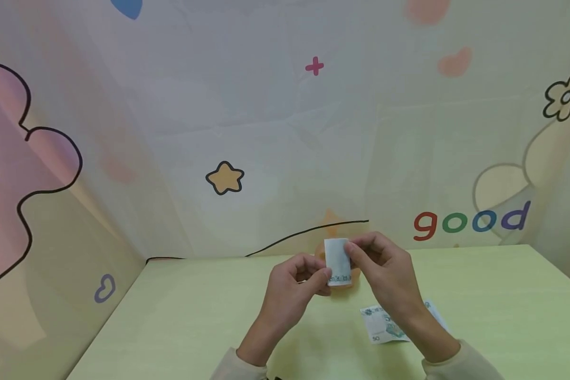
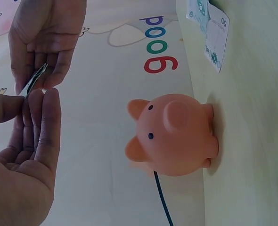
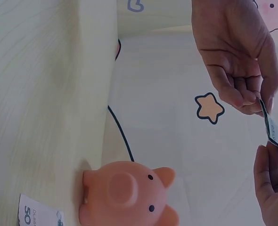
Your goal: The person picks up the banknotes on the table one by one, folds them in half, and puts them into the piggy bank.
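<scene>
A folded banknote [image 1: 338, 262] is held up in front of a piggy bank, pale with a greenish printed strip along its lower end. My left hand [image 1: 292, 290] pinches its lower left edge between thumb and fingers. At its upper right edge, my right hand [image 1: 389, 274] pinches it the same way. In the left wrist view the folded note [image 2: 35, 79] shows edge-on between the two hands. The orange piggy bank [image 2: 176, 134] stands on the table, largely hidden behind the hands and note in the head view.
More banknotes [image 1: 385, 324] lie on the light table [image 1: 180, 316] under my right forearm, one marked 50. Behind the table hangs a pale cloth backdrop [image 1: 275, 158] with a star, hearts, a flower and the word "good".
</scene>
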The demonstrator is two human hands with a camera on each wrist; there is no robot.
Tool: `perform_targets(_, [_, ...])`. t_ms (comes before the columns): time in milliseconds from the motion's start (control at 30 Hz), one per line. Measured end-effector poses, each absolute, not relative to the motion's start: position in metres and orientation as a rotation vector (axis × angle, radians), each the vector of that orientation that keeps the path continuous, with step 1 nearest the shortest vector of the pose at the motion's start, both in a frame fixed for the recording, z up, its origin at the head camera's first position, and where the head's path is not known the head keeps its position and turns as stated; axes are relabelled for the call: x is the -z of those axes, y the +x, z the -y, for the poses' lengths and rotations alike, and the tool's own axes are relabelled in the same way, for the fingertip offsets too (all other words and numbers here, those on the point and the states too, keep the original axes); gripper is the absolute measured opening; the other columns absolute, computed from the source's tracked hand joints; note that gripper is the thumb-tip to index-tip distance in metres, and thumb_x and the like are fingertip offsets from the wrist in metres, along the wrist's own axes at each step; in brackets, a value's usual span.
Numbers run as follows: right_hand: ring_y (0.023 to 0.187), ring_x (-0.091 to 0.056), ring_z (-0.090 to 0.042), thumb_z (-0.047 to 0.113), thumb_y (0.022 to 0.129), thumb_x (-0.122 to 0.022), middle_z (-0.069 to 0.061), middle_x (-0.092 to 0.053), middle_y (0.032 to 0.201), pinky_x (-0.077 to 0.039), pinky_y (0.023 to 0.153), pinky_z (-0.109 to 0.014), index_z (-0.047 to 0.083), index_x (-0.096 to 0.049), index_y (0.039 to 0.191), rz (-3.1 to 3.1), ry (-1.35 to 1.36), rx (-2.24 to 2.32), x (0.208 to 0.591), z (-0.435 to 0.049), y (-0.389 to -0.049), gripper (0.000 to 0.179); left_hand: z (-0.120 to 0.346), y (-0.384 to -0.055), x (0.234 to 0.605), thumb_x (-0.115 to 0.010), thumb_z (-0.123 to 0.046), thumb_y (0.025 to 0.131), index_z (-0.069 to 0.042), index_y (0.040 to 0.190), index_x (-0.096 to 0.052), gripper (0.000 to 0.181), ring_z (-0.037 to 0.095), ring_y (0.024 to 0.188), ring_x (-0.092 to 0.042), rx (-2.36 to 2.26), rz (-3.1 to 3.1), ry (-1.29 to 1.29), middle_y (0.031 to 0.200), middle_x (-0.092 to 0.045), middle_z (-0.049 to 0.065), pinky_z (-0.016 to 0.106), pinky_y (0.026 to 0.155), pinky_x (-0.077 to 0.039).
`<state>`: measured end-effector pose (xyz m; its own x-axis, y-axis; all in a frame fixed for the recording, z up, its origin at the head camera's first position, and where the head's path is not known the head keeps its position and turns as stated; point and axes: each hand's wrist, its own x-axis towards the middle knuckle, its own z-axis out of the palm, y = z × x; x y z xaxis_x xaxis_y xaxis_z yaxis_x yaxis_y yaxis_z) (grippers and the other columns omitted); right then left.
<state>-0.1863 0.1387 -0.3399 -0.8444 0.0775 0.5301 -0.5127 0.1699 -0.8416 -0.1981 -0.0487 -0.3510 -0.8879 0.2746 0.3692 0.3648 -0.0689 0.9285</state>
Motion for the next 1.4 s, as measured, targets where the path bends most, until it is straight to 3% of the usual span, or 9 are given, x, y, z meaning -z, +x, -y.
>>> perform_targets(300, [0.084, -0.070, -0.017, 0.006, 0.103, -0.071, -0.012, -0.073, 0.101, -0.060, 0.079, -0.024, -0.002, -0.071, 0.109, 1.978, 0.411, -1.676, 0.3418, -0.1409, -0.1867, 0.010, 0.0460, -0.1968, 0.3535, -0.074, -0.001, 0.097, 0.009, 0.103, -0.070, 0.012, 0.017, 0.082, -0.071, 2.169, 2.120, -0.713, 0.090, -0.070, 0.003, 0.033, 0.078, -0.065])
perform_targets(800, [0.085, -0.070, -0.018, 0.005, 0.103, -0.070, -0.014, -0.072, 0.104, -0.061, 0.080, -0.025, -0.003, -0.070, 0.110, 1.991, 0.418, -1.662, 0.3409, -0.1419, -0.1876, 0.010, 0.0481, -0.1993, 0.3539, -0.078, -0.002, 0.095, 0.009, 0.103, -0.072, 0.014, 0.024, 0.080, -0.076, 2.153, 2.116, -0.737, 0.092, -0.075, 0.013, 0.033, 0.075, -0.065])
perform_targets(1000, [0.084, -0.069, -0.018, 0.005, 0.103, -0.070, -0.014, -0.072, 0.102, -0.061, 0.079, -0.025, -0.003, -0.070, 0.109, 1.981, 0.418, -1.657, 0.3410, -0.1423, -0.1890, 0.010, 0.0484, -0.2006, 0.3545, -0.078, -0.002, 0.094, 0.007, 0.105, -0.073, 0.015, 0.016, 0.080, -0.074, 2.130, 2.135, -0.734, 0.093, -0.076, 0.011, 0.032, 0.077, -0.065])
perform_targets(1400, [0.082, -0.070, -0.018, 0.005, 0.103, -0.070, -0.016, -0.073, 0.101, -0.061, 0.079, -0.025, -0.004, -0.069, 0.108, 1.970, 0.418, -1.685, 0.3416, -0.1413, -0.1882, 0.010, 0.0505, -0.1998, 0.3535, -0.075, 0.000, 0.093, 0.005, 0.107, -0.073, 0.016, 0.017, 0.074, -0.073, 2.057, 2.172, -0.738, 0.089, -0.075, 0.010, 0.029, 0.072, -0.064])
